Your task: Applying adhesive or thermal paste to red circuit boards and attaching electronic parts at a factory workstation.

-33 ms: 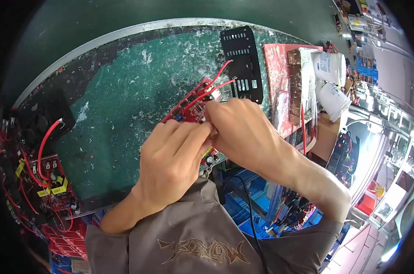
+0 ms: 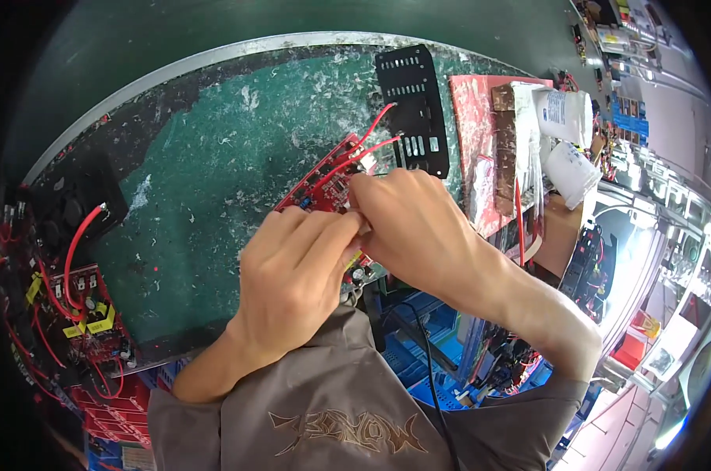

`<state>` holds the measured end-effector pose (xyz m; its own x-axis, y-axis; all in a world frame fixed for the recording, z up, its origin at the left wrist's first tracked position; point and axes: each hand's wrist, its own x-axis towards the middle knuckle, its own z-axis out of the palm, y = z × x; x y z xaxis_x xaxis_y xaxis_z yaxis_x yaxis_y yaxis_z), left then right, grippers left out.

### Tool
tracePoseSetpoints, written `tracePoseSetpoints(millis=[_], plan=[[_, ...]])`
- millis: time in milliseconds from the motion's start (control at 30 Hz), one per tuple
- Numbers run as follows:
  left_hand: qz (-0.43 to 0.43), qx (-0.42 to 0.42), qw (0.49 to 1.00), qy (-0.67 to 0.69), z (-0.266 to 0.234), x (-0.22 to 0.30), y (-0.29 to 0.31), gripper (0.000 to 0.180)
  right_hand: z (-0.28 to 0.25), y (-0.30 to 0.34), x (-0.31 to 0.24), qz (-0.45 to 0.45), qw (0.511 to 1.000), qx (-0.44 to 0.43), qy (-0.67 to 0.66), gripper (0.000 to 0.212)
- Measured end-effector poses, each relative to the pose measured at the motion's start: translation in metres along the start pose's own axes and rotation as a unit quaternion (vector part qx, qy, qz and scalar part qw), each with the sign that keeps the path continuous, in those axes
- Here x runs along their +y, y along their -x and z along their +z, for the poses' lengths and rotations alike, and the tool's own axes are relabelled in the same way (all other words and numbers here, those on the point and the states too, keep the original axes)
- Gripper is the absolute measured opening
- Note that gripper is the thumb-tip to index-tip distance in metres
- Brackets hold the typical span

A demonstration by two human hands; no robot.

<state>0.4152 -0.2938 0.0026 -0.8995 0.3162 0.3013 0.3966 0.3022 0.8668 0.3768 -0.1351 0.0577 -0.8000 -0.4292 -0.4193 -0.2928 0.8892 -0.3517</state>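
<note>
A red circuit board (image 2: 315, 174) lies at a slant on the worn green mat, with two red wires (image 2: 354, 159) rising from it toward a black slotted metal plate (image 2: 415, 102). Over the board's near part, my left hand (image 2: 297, 263) and my right hand (image 2: 410, 220) meet with fingertips together. Both are closed in a pinch. Whatever sits between the fingers is hidden by the knuckles. A bit of the board with a yellow part shows below the fingertips.
The green mat (image 2: 191, 188) is scuffed with white residue. At left lie a black fan-like part (image 2: 73, 196) and another red board (image 2: 96, 330) with red wires. On the right, a red sheet (image 2: 469, 125) carries a smeared block (image 2: 506, 149) and white bags (image 2: 566, 118). Blue crates (image 2: 426, 330) stand below the edge.
</note>
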Motion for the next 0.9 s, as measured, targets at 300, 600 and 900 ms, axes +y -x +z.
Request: tracePoseSetpoints(millis=[300, 600, 900], plan=[[-0.053, 0.028, 0.996, 0.063, 0.0, 0.0, -0.005, 0.009, -0.009, 0.01, 0.006, -0.027, 0.996, 0.069, -0.052, 0.01], [-0.269, 0.003, 0.897, 0.35, -0.003, 0.01, -0.004, 0.01, -0.008, 0.033, 0.011, -0.112, 0.959, 0.148, -0.212, 0.026], [-0.284, -0.067, 0.913, 0.286, -0.007, 0.01, 0.007, 0.018, -0.006, 0.024, 0.012, -0.114, 0.969, 0.183, -0.124, 0.016]])
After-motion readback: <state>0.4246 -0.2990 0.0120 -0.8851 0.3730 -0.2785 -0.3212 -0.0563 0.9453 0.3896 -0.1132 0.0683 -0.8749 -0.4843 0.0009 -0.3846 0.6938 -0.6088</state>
